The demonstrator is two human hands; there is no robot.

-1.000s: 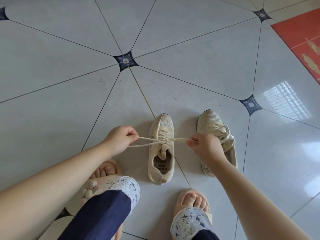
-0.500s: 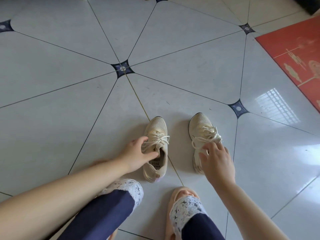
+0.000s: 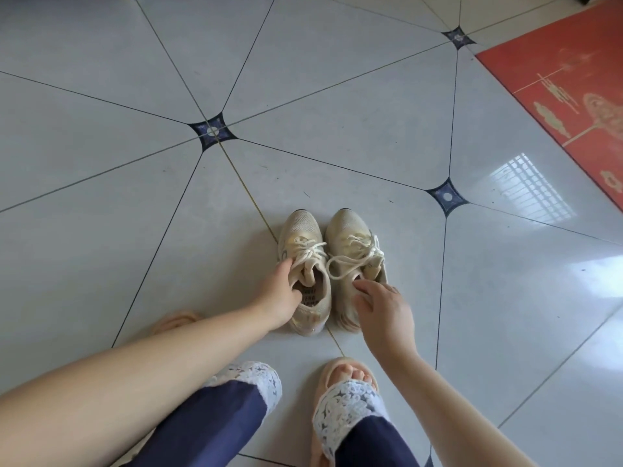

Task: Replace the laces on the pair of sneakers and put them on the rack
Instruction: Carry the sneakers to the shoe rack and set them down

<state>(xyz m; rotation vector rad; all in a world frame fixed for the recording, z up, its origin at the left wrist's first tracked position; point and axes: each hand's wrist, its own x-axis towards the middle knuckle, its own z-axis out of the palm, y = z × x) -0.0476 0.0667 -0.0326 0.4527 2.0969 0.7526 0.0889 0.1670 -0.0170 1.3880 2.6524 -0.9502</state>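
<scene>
From the head camera we look down at the pair of beige sneakers, which stand on the grey tiled floor with their toes pointing away from us and their inner sides touching. We judge they were set together so that both can be lifted at once. The left sneaker and the right sneaker each carry a cream lace tied in a bow, so we take the lacing as done and the carrying as the step in hand. Our left hand grips the left sneaker at its collar, thumb down inside the opening and fingers along the outer edge, a hold that suits lifting it by the rim. Our right hand is relaxed and spread just over the right sneaker's opening, holding nothing; we cannot tell whether its fingertips touch the collar. No rack is in view, so we cannot say where the pair must go. A red mat lies well apart at the upper right.
</scene>
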